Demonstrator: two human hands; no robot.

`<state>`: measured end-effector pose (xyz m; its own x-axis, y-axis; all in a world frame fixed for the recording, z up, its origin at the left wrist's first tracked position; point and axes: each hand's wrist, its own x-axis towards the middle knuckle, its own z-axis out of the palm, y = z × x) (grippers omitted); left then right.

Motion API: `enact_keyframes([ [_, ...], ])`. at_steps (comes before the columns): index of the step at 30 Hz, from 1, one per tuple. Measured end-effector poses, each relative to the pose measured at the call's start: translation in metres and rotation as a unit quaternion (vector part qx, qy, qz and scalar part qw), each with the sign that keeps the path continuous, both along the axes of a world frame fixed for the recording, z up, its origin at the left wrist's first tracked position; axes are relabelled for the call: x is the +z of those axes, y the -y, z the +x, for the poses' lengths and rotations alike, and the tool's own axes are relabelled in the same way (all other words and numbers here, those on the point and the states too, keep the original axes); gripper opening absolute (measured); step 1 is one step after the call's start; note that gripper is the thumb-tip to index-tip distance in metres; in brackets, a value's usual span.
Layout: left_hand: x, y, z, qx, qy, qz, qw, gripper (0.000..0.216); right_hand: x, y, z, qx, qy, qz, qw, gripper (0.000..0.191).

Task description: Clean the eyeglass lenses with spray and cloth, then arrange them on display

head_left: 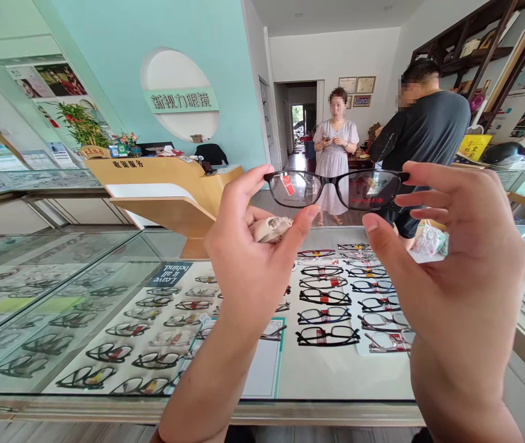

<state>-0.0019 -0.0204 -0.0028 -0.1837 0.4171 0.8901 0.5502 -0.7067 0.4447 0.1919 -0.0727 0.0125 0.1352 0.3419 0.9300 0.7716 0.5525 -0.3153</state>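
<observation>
Held up before me in the head view is a pair of black-framed eyeglasses, with red markings on the lenses. My left hand has its fingers on the left end of the frame. Tucked in that same palm is a crumpled pale cloth. At the right end of the frame, the fingers of my right hand grip the corner, its thumb just below the lens. Below both hands, a glass display case holds rows of glasses.
A wooden reception desk stands beyond the case at left. Two people are farther back: one in a light dress, one in a dark shirt at right. More glass cases line the left side. A white plastic bag lies behind my right hand.
</observation>
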Motion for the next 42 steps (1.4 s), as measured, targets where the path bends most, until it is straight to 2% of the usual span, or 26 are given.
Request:
enact_keyframes([
  [12, -0.0005, -0.0094, -0.0013, -0.001, 0.006, 0.038, 0.999, 0.061, 0.0019, 0.0048, -0.0014, 0.017, -0.012, -0.009, 1.0, 0.042],
  [19, 0.0031, -0.0073, 0.0021, 0.012, 0.012, 0.088, 0.996, 0.061, 0.001, 0.0001, -0.0016, 0.034, -0.013, -0.044, 0.998, 0.038],
  [29, 0.0051, -0.0037, 0.0019, 0.035, -0.007, 0.119, 0.992, 0.055, -0.0032, -0.0031, -0.001, 0.036, -0.012, -0.063, 0.997, 0.042],
  [42, 0.0035, -0.0084, 0.0016, 0.023, -0.021, 0.074, 0.997, 0.06, -0.0024, -0.0008, -0.0008, 0.049, -0.007, -0.054, 0.997, 0.045],
])
